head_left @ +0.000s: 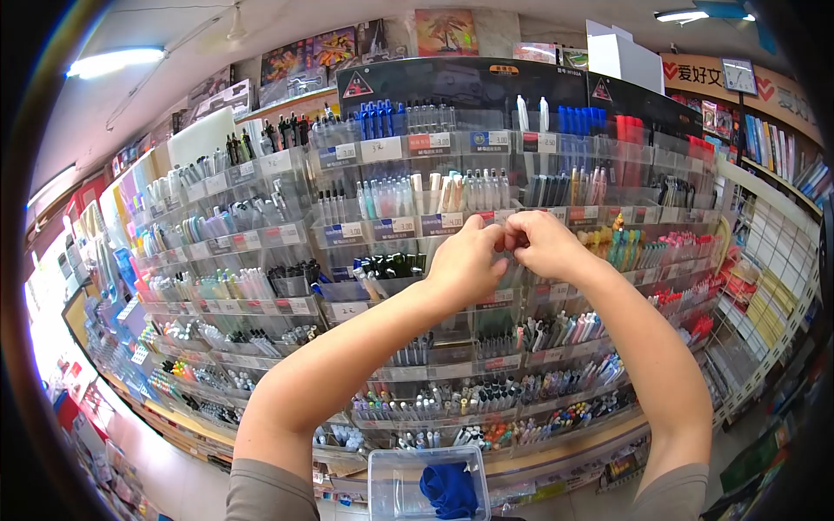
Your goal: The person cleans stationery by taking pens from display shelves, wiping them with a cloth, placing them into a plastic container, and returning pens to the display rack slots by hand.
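Note:
Both my arms reach forward to the middle of a tall pen display rack (408,286) with clear plastic compartments. My left hand (469,260) is closed, its thumb and fingers bent together at a price-label strip (452,221). Beside it, almost touching, my right hand (543,243) is closed in a pinch. Whatever sits between the fingertips is hidden or too small to make out. Pale pens (473,187) stand upright in the compartment just above my hands. Dark green-black pens (395,265) lie in a compartment left of my left hand.
Below my arms is a clear plastic box (382,486) holding a crumpled blue cloth (449,491). Blue pens (582,120) and red pens (628,130) fill upper compartments. A white wire grid rack (764,234) stands at the right, and bookshelves (777,152) are behind it.

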`<state>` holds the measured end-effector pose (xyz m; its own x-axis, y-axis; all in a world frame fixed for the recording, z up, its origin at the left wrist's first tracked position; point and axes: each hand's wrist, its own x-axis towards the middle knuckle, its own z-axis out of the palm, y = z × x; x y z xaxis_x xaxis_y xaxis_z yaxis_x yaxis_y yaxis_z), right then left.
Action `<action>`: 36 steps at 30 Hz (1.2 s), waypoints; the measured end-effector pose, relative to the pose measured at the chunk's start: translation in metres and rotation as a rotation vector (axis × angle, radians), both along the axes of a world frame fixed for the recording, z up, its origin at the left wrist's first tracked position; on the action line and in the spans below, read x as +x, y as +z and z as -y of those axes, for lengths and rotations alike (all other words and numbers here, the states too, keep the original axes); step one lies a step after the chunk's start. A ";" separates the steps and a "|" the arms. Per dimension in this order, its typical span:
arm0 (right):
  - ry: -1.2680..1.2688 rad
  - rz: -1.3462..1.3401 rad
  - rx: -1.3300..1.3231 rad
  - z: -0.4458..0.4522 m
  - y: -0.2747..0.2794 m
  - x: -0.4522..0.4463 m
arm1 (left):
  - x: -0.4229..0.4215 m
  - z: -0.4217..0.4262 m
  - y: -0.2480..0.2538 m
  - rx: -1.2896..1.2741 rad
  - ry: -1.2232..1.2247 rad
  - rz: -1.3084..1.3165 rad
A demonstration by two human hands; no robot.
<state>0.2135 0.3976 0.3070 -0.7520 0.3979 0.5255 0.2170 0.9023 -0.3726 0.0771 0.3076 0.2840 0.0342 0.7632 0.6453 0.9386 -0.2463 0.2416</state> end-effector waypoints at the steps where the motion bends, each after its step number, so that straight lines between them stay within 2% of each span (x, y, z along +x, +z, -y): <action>1: 0.011 -0.031 0.011 -0.003 -0.003 -0.001 | -0.001 0.002 0.001 -0.017 0.010 -0.007; 6: 0.034 -0.224 -0.129 -0.004 -0.002 -0.003 | -0.010 0.001 0.001 -0.003 -0.116 -0.079; 10: 0.066 -0.234 -0.214 0.000 0.009 0.001 | -0.016 -0.001 -0.001 0.014 -0.217 -0.082; 12: 0.071 -0.204 -0.275 0.004 0.012 0.001 | -0.017 -0.001 0.005 -0.060 -0.199 -0.055; 21: 0.057 -0.293 -0.277 -0.001 0.003 -0.001 | -0.017 -0.002 0.007 -0.116 -0.196 0.008; 30: -0.025 -0.262 -0.178 0.001 -0.001 -0.005 | -0.016 -0.001 0.009 -0.144 -0.172 0.015; 36: 0.105 -0.200 -0.285 -0.012 -0.012 -0.008 | -0.017 -0.001 0.009 -0.151 -0.192 0.036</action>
